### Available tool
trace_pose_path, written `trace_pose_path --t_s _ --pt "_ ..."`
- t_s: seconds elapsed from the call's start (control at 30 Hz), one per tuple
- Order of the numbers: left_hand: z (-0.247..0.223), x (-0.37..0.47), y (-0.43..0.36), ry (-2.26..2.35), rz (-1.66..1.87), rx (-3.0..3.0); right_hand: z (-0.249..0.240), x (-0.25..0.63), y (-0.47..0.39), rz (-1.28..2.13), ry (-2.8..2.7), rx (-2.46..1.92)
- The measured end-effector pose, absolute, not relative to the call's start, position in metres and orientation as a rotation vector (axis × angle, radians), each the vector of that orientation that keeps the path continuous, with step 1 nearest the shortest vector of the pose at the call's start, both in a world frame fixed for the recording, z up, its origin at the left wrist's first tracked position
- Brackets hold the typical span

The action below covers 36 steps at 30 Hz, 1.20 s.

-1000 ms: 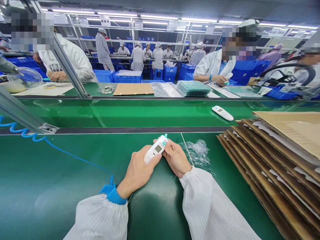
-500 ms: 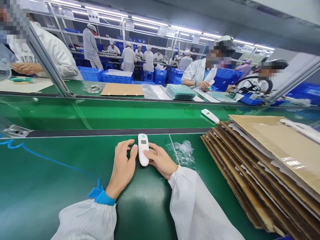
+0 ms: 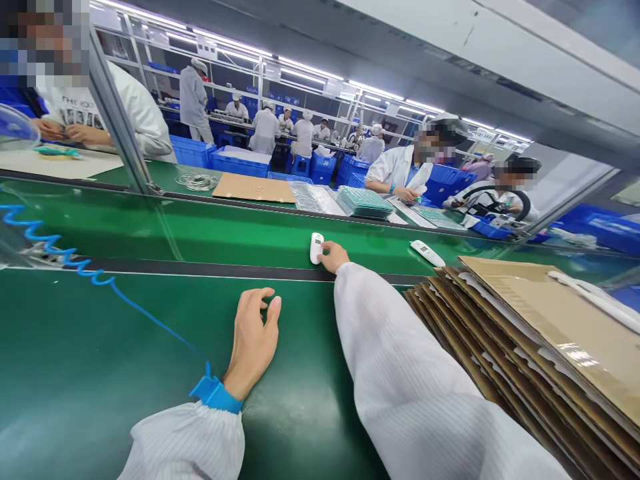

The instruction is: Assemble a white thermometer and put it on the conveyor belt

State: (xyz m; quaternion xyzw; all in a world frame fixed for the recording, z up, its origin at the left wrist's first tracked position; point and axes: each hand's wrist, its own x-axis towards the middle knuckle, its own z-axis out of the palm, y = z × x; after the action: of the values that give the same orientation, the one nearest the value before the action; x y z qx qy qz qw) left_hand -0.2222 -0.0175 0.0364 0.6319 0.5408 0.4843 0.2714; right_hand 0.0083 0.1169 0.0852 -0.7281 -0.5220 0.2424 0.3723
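A white handheld device with a small dark screen (image 3: 315,249) is over the bright green strip beyond the black edge. My right hand (image 3: 334,256) grips its right side between thumb and fingers. Nearer to me, my left hand (image 3: 255,333) hangs over the dark green tabletop (image 3: 165,320), fingers curved and apart from the thumb, holding nothing. Around the left wrist is a blue band (image 3: 216,393) with a coiled blue cord (image 3: 75,257). Another white device (image 3: 427,253) lies on the green strip to the right.
Stacked cardboard sheets (image 3: 505,333) fill the right side, with a white object (image 3: 595,297) on top. Across the strip are a brown board (image 3: 254,189), teal trays (image 3: 365,202) and a metal post (image 3: 117,113). Several people in white work beyond.
My right hand has moved forward with the device, from the dark green tabletop to the bright green strip. My left hand stays open near its earlier place. The clear plastic is now hidden from view.
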Motion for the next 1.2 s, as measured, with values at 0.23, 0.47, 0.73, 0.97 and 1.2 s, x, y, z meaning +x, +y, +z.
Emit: trace_pose_path --t_s 0.23,0.47,0.73,0.97,1.2 --pt "0.035 -0.222 -0.018 1.452 1.364 1.705 0.110 0.073 0.038 0.456 -1.569 -2.046" --pt "0.034 -0.222 -0.017 1.421 1.371 1.731 0.073 0.086 -0.056 0.587 -1.674 -1.958" --pt "0.041 -0.236 -0.005 1.523 1.417 1.693 0.039 0.077 -0.036 0.290 -1.445 -1.795" --pt "0.042 -0.248 0.002 1.700 1.389 1.682 0.020 0.029 -0.013 -0.202 -1.513 -1.821" --pt "0.031 -0.246 0.000 1.874 1.180 1.726 0.027 -0.018 -0.036 -0.273 -1.640 -1.439"
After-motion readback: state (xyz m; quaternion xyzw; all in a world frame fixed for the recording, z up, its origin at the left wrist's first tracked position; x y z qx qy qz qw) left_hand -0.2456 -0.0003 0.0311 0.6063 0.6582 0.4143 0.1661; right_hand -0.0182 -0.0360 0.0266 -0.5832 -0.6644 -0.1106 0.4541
